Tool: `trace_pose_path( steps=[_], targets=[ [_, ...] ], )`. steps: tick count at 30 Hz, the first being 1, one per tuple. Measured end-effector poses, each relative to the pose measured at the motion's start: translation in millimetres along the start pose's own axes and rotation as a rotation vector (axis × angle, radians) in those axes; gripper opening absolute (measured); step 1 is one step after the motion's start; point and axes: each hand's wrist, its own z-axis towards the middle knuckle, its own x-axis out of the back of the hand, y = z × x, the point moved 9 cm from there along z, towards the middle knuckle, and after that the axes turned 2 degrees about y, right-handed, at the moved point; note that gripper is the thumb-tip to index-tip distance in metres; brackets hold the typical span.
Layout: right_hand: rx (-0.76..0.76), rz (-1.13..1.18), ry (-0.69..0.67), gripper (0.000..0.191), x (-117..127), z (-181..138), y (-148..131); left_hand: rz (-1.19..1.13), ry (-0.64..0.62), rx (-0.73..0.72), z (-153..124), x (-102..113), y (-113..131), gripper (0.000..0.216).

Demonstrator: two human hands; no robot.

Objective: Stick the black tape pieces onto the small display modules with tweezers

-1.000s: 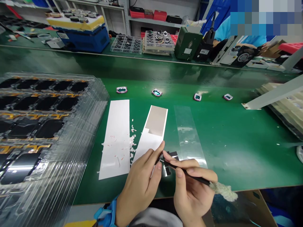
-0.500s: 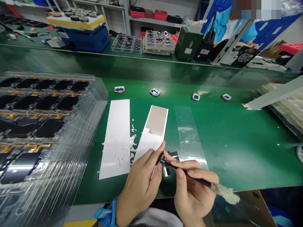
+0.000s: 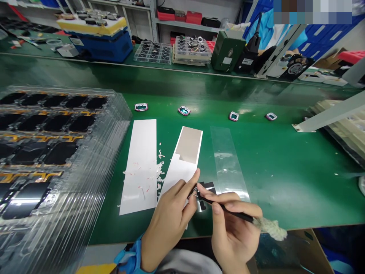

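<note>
My left hand (image 3: pixel 168 222) pinches a small dark part (image 3: pixel 205 188) at the near edge of the green bench, its fingertips just above a white backing strip (image 3: pixel 182 167). My right hand (image 3: pixel 232 228) grips black tweezers (image 3: pixel 228 211) whose rear end is wrapped in pale cloth; their tip meets the small part beside my left fingertips. A second white strip (image 3: pixel 141 163) with tiny peeled scraps lies to the left. A clear film strip (image 3: pixel 228 163) lies to the right.
A tall stack of clear trays (image 3: pixel 42 160) holding black screens fills the left. Several small pink-rimmed parts (image 3: pixel 184 110) sit in a row further back. Trays, a blue box (image 3: pixel 99 42) and a green device (image 3: pixel 226 51) stand at the rear. A metal rail (image 3: pixel 327 116) crosses the right.
Both hands stay together over the small part with barely any shift. The view has drifted slightly, so the bench items sit a little higher.
</note>
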Motion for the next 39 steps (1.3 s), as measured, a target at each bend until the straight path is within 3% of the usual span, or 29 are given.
trace_pose_path(
  steps=[8,13,16,20,22,25,28,32,34,36,39],
  targets=[
    [0.044,-0.016,0.003,0.028,-4,1,-3,0.002,-0.013,0.018,1,-2,-1,0.053],
    [0.026,-0.004,0.019,0.023,12,9,-1,-0.142,0.021,0.105,-6,5,-3,0.048],
    [0.035,-0.245,-0.199,0.025,2,21,-2,-0.24,0.049,0.185,-10,15,-4,0.049],
    [-0.001,-0.406,-0.602,0.008,-39,38,8,-0.25,0.061,0.191,-4,26,1,0.049],
    [-0.023,-0.456,-0.676,0.016,-55,62,21,-0.24,0.11,0.185,-3,35,3,0.055],
    [-0.112,-0.622,-0.636,0.025,-64,126,67,-0.163,0.187,0.093,-16,57,16,0.068],
    [-0.223,-0.862,-0.55,0.027,-66,201,126,0.144,0.271,-0.054,-45,96,36,0.062],
    [-0.372,-1.146,-0.542,0.023,-64,260,184,0.543,0.502,-0.03,-88,190,37,0.04],
    [-0.4,-1.236,-0.542,0.027,-56,269,195,0.785,0.653,0.115,-107,247,24,0.029],
    [-0.383,-1.288,-0.524,0.034,-45,270,194,0.964,0.686,0.29,-119,292,3,0.029],
    [-0.308,-1.275,-0.516,0.036,-33,259,179,1.027,0.657,0.432,-128,330,-28,0.026]
  ],
)
